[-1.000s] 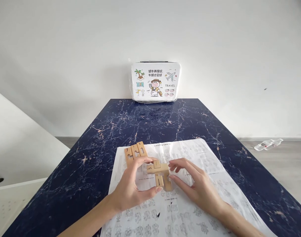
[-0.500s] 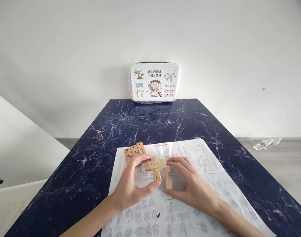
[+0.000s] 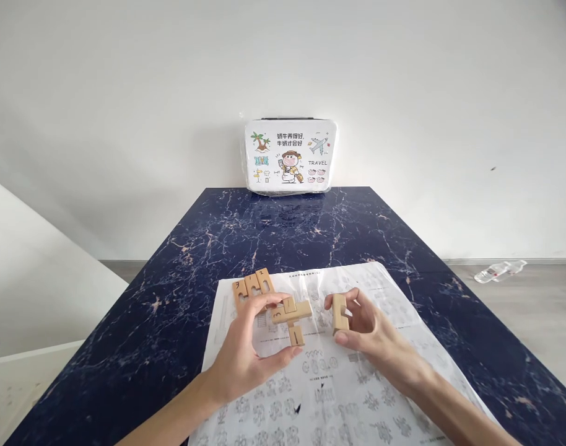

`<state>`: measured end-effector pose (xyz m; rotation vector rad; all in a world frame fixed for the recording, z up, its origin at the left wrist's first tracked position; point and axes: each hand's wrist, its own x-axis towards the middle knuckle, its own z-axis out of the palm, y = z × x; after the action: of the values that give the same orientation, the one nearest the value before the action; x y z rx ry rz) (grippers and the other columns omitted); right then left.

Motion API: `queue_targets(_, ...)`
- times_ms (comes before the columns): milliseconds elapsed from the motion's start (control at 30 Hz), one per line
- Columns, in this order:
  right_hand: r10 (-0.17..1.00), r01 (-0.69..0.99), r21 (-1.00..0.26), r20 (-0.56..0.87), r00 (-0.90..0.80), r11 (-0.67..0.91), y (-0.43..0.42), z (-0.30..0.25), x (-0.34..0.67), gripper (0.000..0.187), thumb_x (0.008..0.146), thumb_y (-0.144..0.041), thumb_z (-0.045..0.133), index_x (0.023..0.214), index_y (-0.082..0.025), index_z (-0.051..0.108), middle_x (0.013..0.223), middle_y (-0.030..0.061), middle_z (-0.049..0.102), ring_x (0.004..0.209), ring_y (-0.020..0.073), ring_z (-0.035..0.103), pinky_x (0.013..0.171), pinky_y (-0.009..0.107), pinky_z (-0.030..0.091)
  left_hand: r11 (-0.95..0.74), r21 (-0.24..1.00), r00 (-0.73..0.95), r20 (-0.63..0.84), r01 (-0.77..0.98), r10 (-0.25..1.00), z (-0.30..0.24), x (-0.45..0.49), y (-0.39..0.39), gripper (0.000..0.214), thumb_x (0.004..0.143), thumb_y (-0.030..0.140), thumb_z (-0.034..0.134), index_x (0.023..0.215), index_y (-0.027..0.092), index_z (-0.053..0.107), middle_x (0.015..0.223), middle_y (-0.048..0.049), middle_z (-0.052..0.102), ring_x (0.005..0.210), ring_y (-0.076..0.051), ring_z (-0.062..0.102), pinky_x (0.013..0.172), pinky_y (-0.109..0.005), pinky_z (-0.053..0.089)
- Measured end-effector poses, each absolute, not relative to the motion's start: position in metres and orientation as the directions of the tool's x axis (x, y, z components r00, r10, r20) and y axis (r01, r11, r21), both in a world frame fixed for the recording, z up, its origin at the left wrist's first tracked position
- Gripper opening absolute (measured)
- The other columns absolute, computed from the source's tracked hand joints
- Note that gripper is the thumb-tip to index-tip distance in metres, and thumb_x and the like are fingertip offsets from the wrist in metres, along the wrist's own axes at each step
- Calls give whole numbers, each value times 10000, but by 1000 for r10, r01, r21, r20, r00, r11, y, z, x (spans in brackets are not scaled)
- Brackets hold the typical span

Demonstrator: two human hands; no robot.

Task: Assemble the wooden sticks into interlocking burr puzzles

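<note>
My left hand is closed on joined wooden puzzle pieces, pinching them between the thumb below and the fingers above. The pieces cross each other, and a 3 and 1 marks show on their faces. Apart from them, to the right, a single notched wooden puzzle piece stands between the thumb and fingers of my right hand. Its notch faces right, toward the palm. Behind my left hand lie several flat slotted wooden pieces side by side, marked 3, 1 and 2; my fingers partly hide them.
Beneath both hands a printed instruction sheet with line drawings covers the near part of the dark blue marbled table. A white cartoon-printed case leans on the wall at the far edge. Clear plastic lies on the floor, right.
My right hand has moved right with its notched piece, away from the joined pieces, and has turned the piece. My left hand has stayed nearly in place.
</note>
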<state>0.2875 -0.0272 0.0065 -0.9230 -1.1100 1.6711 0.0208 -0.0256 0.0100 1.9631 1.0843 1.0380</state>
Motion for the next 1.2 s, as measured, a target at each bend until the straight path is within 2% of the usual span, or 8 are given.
queue_targets(133,937,-290,-928,-133,-324,-232,-26,11,286,479,800,-415,945,1122,-319,603,1093,8,595,879,193,595,734,329,554,-426,821,330,311,379,892,11,22,-26,635,891,376,853,1419,347,500,1429,-67,661,1291,-322,663,1089,-533,566)
queue_targets(300,926,-315,-907,-168,-339,-280,-26,9,287,666,788,-403,965,1302,-368,542,1152,14,637,956,206,635,857,370,551,-423,828,332,308,369,892,11,22,-26,633,892,379,855,1412,347,496,1430,-61,661,1303,-316,656,1102,-526,559)
queue_targets(400,920,-284,-924,-142,-366,-255,-27,2,287,718,777,-392,981,1305,-367,496,957,-34,614,783,158,586,739,315,523,-419,830,334,303,369,893,11,22,-27,639,894,391,856,1413,353,485,1435,-61,656,1301,-316,655,1102,-538,557)
queue_targets(533,935,-212,-968,-57,-350,-138,-29,-3,283,616,759,-401,993,1147,-307,525,877,-58,552,654,108,483,595,257,458,-422,824,334,304,379,892,10,22,-27,650,894,397,855,1423,344,482,1435,-76,654,1290,-325,659,1095,-553,557)
queue_targets(667,922,-116,-987,-55,-384,-107,-29,1,280,469,938,-539,810,1215,-274,540,881,-27,619,580,109,516,553,291,482,-420,825,332,302,378,893,10,21,-27,650,890,396,858,1421,319,493,1426,-101,655,1291,-343,657,1088,-570,560)
queue_targets(800,928,-108,-987,-72,-365,-119,-29,7,280,470,1055,-653,567,1250,-231,635,966,63,725,776,194,696,777,398,606,-429,823,333,313,371,889,11,22,-26,639,890,389,855,1418,313,504,1423,-107,662,1283,-345,664,1085,-573,566)
queue_targets(933,920,-173,-959,-149,-363,-223,-28,9,283,588,1016,-713,585,1315,-217,682,1133,125,770,1038,266,766,1049,485,589,-424,820,322,312,383,894,11,22,-26,641,887,400,857,1418,302,510,1427,-115,663,1283,-350,671,1085,-571,574)
queue_targets(1200,888,-238,-918,-200,-414,-318,-35,14,279,385,1002,-617,705,1023,-236,663,1308,119,766,1166,285,768,1179,534,514,-467,786,285,377,405,881,12,24,-26,581,921,384,835,1391,327,497,1427,-85,669,1290,-320,679,1087,-543,583)
